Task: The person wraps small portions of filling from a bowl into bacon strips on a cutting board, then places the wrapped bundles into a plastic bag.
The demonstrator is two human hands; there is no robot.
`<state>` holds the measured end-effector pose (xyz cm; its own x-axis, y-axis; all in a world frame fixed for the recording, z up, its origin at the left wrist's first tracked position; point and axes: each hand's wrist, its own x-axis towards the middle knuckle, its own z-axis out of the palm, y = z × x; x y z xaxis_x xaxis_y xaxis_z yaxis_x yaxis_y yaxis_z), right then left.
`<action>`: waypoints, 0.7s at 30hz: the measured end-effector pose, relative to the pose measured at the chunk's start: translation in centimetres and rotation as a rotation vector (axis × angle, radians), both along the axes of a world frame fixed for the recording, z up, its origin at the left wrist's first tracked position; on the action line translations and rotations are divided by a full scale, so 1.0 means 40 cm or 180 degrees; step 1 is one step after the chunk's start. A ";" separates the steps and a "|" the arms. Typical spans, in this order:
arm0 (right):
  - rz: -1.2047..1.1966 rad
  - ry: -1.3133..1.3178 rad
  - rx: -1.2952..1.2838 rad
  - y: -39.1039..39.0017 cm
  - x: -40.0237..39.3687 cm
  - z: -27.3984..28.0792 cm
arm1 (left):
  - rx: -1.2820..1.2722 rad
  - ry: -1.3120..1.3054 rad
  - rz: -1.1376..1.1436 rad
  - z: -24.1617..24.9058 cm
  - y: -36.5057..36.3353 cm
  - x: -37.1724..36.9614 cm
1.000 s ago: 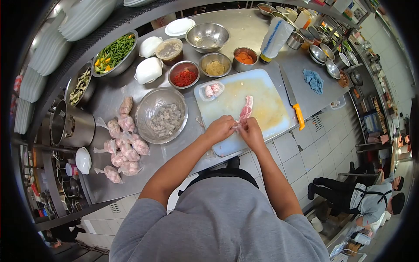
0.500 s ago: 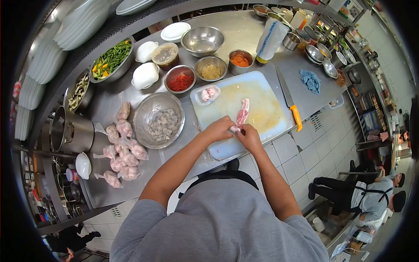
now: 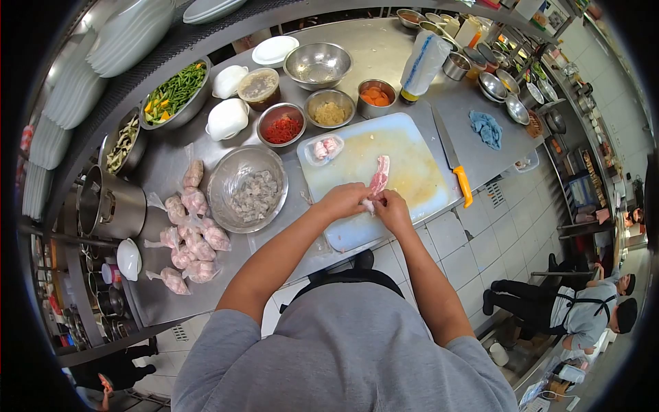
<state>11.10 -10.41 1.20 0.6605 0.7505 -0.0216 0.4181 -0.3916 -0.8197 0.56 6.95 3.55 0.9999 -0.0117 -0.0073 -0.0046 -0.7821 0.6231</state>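
A strip of raw bacon (image 3: 379, 177) lies lengthwise on the white cutting board (image 3: 422, 161), its near end between my hands. My left hand (image 3: 345, 202) is closed at that near end, fingers bent around a small pale piece (image 3: 368, 205) that I cannot make out clearly. Close beside it, my right hand (image 3: 393, 211) pinches the same end of the strip. On the board's upper left corner stands a small clear container (image 3: 315, 158) with rolled meat pieces (image 3: 327, 147). A knife with an orange handle (image 3: 463, 187) lies right of the board.
Left of the board is a steel bowl (image 3: 214, 180) of raw, greyish shrimp-like pieces (image 3: 254, 196). Several bagged meat portions (image 3: 199, 247) lie farther left. Bowls of red strips (image 3: 283, 129), yellow paste (image 3: 331, 112) and orange slices (image 3: 375, 96) line the back. A blue cloth (image 3: 487, 129) lies right.
The bacon's far end has shifted slightly left, and the near end has turned a little between my fingers. Both hands stay together over the board's near part.
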 end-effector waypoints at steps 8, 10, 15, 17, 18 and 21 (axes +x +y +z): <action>0.0458 -0.1169 0.0367 -0.022 -0.045 0.061 | -0.0005 0.0281 0.0221 -0.004 -0.008 0.011; 0.0477 -0.1239 0.0389 -0.016 -0.030 0.040 | 0.0009 0.0336 0.0274 -0.016 -0.001 0.012; 0.0486 -0.1054 0.0228 -0.020 -0.029 0.028 | -0.0140 0.0204 0.0102 -0.031 -0.009 -0.012; 0.0402 -0.0860 0.0239 -0.024 -0.032 0.028 | -0.0171 0.0144 0.0151 -0.034 -0.017 -0.021; 0.0417 -0.0862 0.0239 -0.023 -0.030 0.029 | -0.0204 0.0085 0.0183 -0.038 -0.019 -0.022; 0.0302 -0.0480 0.0103 -0.023 -0.016 0.037 | -0.0177 0.0024 0.0103 -0.033 -0.016 -0.014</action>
